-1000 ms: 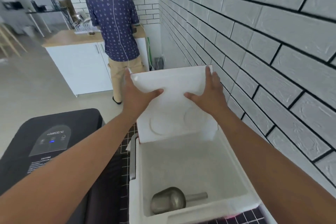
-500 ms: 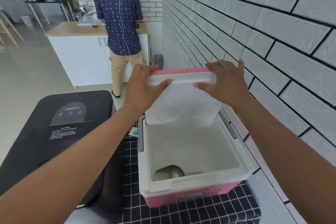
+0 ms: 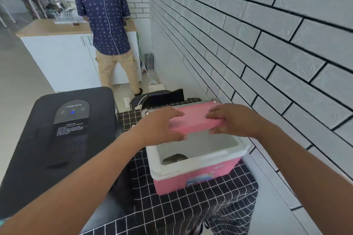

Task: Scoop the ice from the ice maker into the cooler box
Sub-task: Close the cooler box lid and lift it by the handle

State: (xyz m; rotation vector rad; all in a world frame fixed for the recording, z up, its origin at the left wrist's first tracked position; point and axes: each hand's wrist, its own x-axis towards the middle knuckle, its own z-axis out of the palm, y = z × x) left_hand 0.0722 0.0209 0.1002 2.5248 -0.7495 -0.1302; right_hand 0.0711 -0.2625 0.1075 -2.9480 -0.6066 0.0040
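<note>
Here the task stands at its opening stage. The ice maker [image 3: 57, 139], a large black unit with a lit control panel on its closed top, stands to the left; judged from that shut top, no ice has yet been drawn. Just beside it, on a surface [image 3: 191, 208] draped in black cloth with a white grid, sits the pink cooler box [image 3: 194, 173], white-lined, against a white brick wall [image 3: 267, 44]. The box is open, and no ice is visible in the part of its interior that shows. The pink lid [image 3: 196, 118] is held above the far half of the box, top face up; the left hand [image 3: 162, 126] grips its left end and the right hand [image 3: 229, 120] grips its right end, fingers curled round the edges. At the bottom of the box lies a metal scoop [image 3: 174, 159], only partly visible. Remaining, by this view: set the lid aside, take the scoop, open the machine, transfer ice.
</note>
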